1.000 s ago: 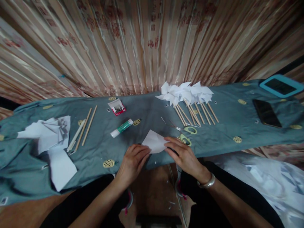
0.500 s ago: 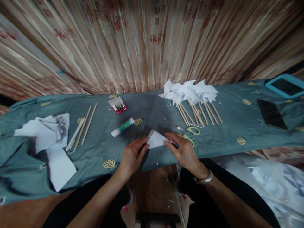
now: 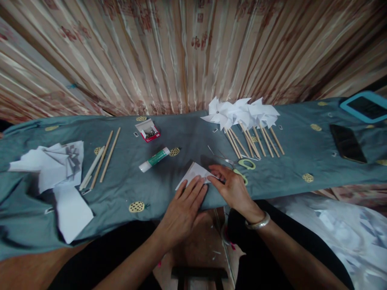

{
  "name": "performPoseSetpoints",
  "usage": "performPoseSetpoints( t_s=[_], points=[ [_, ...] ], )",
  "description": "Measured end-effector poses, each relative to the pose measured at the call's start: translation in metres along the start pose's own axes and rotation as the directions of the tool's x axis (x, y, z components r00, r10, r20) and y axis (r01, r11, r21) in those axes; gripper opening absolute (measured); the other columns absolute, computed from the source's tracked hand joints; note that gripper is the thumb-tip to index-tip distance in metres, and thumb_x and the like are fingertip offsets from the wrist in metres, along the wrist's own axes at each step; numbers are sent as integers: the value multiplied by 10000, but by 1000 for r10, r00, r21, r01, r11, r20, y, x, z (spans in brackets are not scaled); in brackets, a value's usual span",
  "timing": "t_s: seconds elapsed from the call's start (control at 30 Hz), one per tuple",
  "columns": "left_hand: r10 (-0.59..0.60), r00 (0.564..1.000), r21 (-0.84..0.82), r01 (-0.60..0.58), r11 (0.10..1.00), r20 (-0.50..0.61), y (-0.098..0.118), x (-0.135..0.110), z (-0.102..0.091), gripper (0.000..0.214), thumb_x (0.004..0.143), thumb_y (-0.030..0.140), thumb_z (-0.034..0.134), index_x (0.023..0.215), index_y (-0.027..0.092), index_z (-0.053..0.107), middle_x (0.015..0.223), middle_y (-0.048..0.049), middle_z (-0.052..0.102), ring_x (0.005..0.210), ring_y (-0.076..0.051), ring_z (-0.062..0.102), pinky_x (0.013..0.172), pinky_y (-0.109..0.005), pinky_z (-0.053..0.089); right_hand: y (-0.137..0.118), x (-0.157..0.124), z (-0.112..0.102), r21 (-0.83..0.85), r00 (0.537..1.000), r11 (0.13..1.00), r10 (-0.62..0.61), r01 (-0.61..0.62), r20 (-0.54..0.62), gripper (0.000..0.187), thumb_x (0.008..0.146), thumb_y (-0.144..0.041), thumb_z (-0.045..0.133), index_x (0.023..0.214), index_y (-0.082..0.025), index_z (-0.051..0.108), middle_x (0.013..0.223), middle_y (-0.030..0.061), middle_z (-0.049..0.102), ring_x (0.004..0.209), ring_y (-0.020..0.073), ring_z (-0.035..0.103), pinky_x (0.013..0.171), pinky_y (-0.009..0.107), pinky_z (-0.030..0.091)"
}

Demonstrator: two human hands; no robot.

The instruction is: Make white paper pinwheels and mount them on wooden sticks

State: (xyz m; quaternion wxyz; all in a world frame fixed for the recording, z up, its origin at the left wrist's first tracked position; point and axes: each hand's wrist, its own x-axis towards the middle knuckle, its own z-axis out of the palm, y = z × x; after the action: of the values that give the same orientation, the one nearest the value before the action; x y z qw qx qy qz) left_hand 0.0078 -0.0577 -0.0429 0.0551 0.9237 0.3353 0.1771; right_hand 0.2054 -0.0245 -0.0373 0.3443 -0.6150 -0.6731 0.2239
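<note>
A white sheet of paper (image 3: pixel 192 171), folded into a triangle, lies near the front edge of the cloth-covered table. My left hand (image 3: pixel 185 206) rests on its lower edge with the fingers stretched out flat. At the right corner, my right hand (image 3: pixel 233 188) pinches the paper between thumb and fingers. Just beyond that hand is a pair of scissors (image 3: pixel 247 164) with light green handles, partly hidden by it. A green and white glue stick (image 3: pixel 155 159) lies to the left of the paper.
An open red and white box (image 3: pixel 148 131) holds small metal pieces. Several paper pinwheels (image 3: pixel 242 113) on wooden sticks lie at the back right. Loose sticks (image 3: pixel 110 155) and white paper sheets (image 3: pixel 72 211) are on the left. A phone (image 3: pixel 347 143) and blue-framed tablet (image 3: pixel 364 107) lie far right.
My left hand has moved from pinching the paper's left corner to lying flat across its lower edge. My right hand stays at the right corner.
</note>
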Motion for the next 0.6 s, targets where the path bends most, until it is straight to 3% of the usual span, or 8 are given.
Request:
performPoseSetpoints(
  t_s=[0.17,0.33,0.6],
  points=[
    [-155,983,-71,148,986,-101,-20,2,-7,485,974,273,481,1431,129,402,1407,-182,542,1351,-317,450,1068,-519,417,0,2,1,-5,1000,1000,17,-17,6,236,850,-270,644,1067,-200,706,873,58,750,776,213,690,748,344,558],
    [-378,916,-265,334,904,-135,-42,8,-8,468,957,335,529,1391,180,449,1081,-107,683,989,-262,622,844,-429,513,-1,3,2,-21,999,999,30,-30,21,249,824,-251,679,1062,-184,710,887,70,751,789,225,692,743,348,554],
    [-462,883,-375,402,835,-83,-48,22,-5,359,945,290,540,1284,172,529,835,-25,688,809,-209,622,766,-358,463,-2,3,1,-46,1000,999,6,-6,8,232,859,-308,649,1063,-212,700,894,65,760,781,225,702,750,355,568]
  ],
)
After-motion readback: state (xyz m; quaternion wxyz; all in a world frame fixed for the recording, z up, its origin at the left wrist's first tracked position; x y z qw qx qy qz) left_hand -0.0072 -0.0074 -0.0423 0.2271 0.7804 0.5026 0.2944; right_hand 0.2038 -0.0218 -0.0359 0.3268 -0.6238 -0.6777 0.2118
